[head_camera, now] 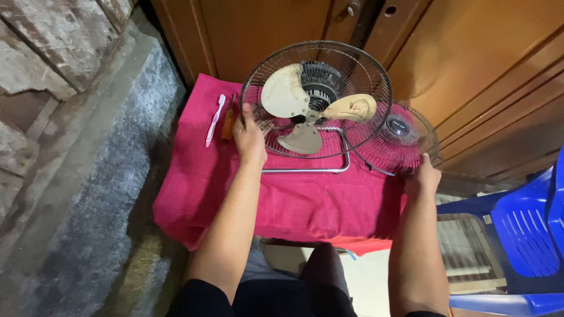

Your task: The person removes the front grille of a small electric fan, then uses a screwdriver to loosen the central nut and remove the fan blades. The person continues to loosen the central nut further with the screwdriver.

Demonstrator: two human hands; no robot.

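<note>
Left hand (249, 136) closed on the lower left rim of the fan (317, 98), grip pinching the wire cage. Right hand (423, 176) closed on the lower edge of the detached front guard (395, 138), leaning just right of the fan. Both standing on a pink cloth (294, 199) over the surface. White toothbrush (215, 119) just left of the left grip. Blue plastic chair (523, 235) right of the right grip. Wooden doors (470, 58) behind.

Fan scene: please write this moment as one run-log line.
left hand: grips fan rear guard | right hand: holds detached front grille | surface: pink cloth
</note>
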